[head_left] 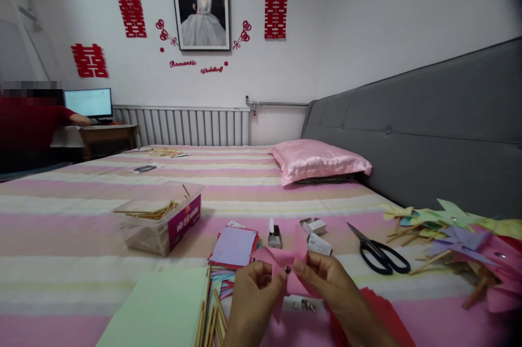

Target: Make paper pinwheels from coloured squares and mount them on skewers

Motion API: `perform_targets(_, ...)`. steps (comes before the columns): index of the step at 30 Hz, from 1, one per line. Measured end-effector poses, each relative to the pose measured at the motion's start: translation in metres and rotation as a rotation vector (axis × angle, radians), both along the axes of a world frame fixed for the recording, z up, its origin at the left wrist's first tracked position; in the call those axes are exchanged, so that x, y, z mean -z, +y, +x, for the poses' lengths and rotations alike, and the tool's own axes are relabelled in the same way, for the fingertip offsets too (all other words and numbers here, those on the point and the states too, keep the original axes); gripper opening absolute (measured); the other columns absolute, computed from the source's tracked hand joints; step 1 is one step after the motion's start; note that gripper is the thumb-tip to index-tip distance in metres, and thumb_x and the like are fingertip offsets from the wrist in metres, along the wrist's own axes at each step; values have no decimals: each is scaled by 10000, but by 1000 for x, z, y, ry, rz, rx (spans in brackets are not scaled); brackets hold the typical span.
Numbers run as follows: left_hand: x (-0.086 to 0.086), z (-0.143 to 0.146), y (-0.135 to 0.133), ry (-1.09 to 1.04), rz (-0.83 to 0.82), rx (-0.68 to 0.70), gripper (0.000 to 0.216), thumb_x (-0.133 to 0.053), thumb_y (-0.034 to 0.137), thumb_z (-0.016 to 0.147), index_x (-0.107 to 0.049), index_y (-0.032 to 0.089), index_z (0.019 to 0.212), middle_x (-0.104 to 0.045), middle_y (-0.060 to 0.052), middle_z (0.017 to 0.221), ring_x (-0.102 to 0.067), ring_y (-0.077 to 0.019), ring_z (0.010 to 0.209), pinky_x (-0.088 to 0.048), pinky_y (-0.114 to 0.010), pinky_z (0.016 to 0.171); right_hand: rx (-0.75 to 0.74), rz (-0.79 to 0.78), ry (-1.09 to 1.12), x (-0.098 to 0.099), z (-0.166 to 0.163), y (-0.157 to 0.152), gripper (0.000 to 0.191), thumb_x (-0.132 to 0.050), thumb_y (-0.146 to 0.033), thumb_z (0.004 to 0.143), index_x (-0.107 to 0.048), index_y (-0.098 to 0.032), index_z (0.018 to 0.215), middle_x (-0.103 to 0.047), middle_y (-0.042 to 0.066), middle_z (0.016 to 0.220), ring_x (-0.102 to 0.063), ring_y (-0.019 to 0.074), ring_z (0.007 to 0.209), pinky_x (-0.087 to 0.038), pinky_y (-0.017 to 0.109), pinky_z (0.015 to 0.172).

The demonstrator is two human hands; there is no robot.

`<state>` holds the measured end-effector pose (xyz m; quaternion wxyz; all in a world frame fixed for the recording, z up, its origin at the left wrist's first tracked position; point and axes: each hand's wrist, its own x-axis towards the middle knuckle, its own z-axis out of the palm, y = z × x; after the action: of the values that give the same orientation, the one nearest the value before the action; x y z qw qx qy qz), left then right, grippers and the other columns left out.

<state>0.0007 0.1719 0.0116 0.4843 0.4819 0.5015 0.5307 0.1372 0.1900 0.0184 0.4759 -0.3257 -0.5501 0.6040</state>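
A pink paper pinwheel (280, 258) is between my hands, its blades folded in to a dark round pin head at the centre. My left hand (256, 295) pinches it from the left, thumb beside the pin. From the other side my right hand (332, 282) is closed on its right blade. Below the pinwheel lie small shiny metal pieces (308, 305). Red paper sheets (379, 314) are partly under my right forearm. Left of my hands are wooden sticks (211, 322), pale green sheets (163, 303) and a stack topped with lilac squares (235, 245).
Black-handled scissors (379, 254) lie on the striped bed, near finished pinwheels (460, 241) at right. A clear plastic box (153, 235) holds sticks. Small open boxes (274, 235) stand beyond my hands. A pink pillow (320, 159) lies by the headboard; a person in red (30, 126) sits far left.
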Motion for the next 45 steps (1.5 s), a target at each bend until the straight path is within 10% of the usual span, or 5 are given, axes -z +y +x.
perform_targets(10, -21, -20, -11, 170, 33, 156, 150, -629, 266, 638, -619, 120, 669, -605, -20, 609, -536, -135, 592, -378, -229, 562, 80, -7, -13, 6, 0, 1, 362, -723, -417, 602, -685, -111, 793, -710, 115, 754, -642, 277, 778, -481, 394, 716)
perform_targets(18, -40, -76, -33, 1360, -281, -138, 236, -488, 340, 667, -640, 188, 569, -667, -96, 599, -615, -259, 599, -346, -314, 514, 71, -147, 24, 0, 1, -4, 359, -750, -398, 574, -690, -127, 802, -727, 92, 766, -652, 256, 759, -486, 355, 696)
perform_targets(28, -26, -30, -32, 1435, -372, 2, 340, -616, 231, 521, -697, 93, 820, -702, -227, 874, -646, -361, 836, -490, -431, 705, 10, -158, 46, 2, 1, -4, 344, -747, -371, 599, -682, -122, 827, -730, 103, 804, -654, 253, 789, -477, 329, 688)
perform_targets(45, -23, -48, -32, 1419, -346, 27, 364, -389, 18, 653, -676, 43, 875, -683, -283, 852, -638, -400, 845, -474, -459, 634, 38, -147, 12, 4, 2, -3, 357, -756, -393, 573, -684, -124, 796, -731, 89, 757, -653, 243, 725, -475, 322, 637)
